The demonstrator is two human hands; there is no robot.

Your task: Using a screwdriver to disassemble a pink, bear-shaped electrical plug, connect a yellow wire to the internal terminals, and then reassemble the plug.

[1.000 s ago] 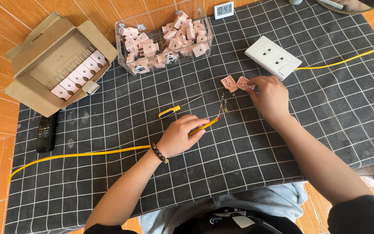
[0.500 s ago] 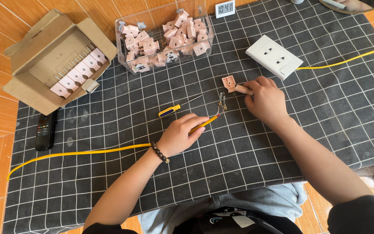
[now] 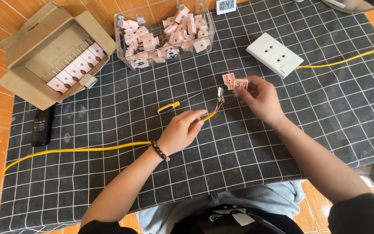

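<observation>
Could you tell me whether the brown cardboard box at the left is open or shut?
Open: the brown cardboard box has its flaps spread, showing pink plugs inside.

An open brown cardboard box (image 3: 44,56) is sitting at my far left, half off the black checked mat (image 3: 122,186), holding a row of pink plugs. Beside it a clear plastic tub (image 3: 165,37) is holding pink parts. A small white clock's grey screen (image 3: 226,5) is showing beyond the tub.

Left hand (image 3: 182,131) pinched shut; right hand (image 3: 260,97) fingers curled, gripping.
</observation>
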